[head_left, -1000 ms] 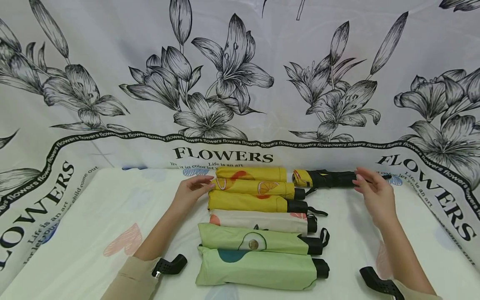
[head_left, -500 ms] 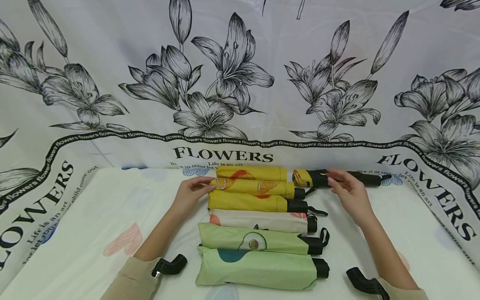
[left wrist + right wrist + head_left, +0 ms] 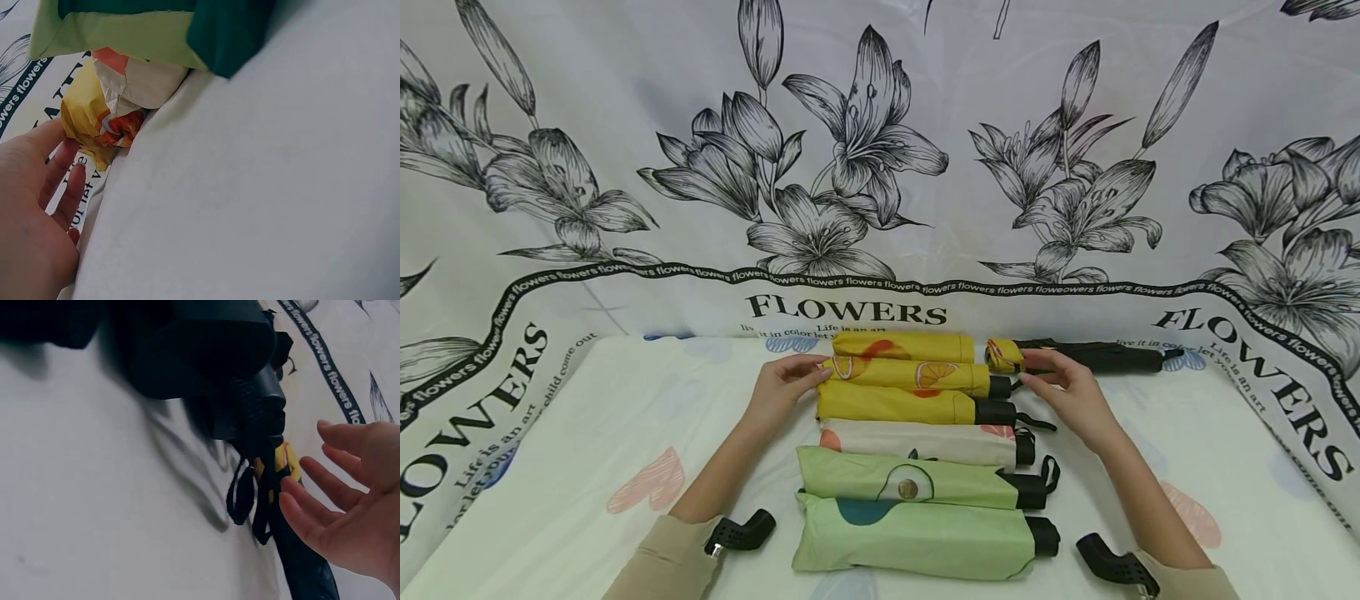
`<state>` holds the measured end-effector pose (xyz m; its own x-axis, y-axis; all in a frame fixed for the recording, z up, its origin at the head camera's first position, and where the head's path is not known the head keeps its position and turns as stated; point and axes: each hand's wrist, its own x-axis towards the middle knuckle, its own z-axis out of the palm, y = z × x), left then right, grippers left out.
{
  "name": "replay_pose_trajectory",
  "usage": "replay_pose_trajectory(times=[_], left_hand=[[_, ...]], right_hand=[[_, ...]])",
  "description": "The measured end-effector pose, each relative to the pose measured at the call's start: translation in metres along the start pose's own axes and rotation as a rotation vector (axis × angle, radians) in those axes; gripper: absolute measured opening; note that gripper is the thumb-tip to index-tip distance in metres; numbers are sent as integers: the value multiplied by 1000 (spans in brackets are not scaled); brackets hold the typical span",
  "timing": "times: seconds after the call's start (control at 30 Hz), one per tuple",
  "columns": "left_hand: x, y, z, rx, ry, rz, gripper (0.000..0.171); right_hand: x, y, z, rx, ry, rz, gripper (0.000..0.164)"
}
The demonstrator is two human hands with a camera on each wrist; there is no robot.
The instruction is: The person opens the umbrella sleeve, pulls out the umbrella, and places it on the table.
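Folded umbrellas lie in a stacked row in the head view. My left hand point(image 3: 786, 387) touches the left end of a yellow umbrella with orange slices point(image 3: 895, 374), fingers loosely extended; the left wrist view shows its fingertips at the bunched yellow cloth point(image 3: 84, 109). My right hand point(image 3: 1071, 396) is at that umbrella's black handle end point(image 3: 1000, 387), beside a black umbrella with a yellow-patterned end point(image 3: 1120, 358). In the right wrist view its fingers spread, with nothing between them, near black wrist straps point(image 3: 242, 494). Another yellow umbrella point(image 3: 902, 346) lies behind, and a third point(image 3: 895, 405) in front.
Toward the front lie a cream umbrella point(image 3: 917, 442), a light green one with an avocado print point(image 3: 955, 482) and another light green one point(image 3: 940, 542). All rest on a white printed cloth point(image 3: 587, 433). A flower-print sheet point(image 3: 955, 217) rises behind.
My right hand has moved left along the black umbrella, from its far right part to the handle ends of the yellow umbrellas. The left hand and the umbrellas have stayed in place.
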<state>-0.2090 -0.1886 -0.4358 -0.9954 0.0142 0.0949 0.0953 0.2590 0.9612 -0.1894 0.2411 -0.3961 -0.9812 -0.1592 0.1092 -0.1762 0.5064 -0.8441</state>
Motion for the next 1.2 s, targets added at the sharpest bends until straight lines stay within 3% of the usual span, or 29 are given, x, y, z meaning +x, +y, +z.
replay_pose_trajectory(times=[0.73, 1.2], left_hand=[[0, -1, 0, 7, 3, 20, 25], [-1, -2, -1, -19, -3, 23, 24]], right_hand=[[5, 19, 19, 17, -167, 36, 47], [5, 22, 23, -28, -114, 21, 39]])
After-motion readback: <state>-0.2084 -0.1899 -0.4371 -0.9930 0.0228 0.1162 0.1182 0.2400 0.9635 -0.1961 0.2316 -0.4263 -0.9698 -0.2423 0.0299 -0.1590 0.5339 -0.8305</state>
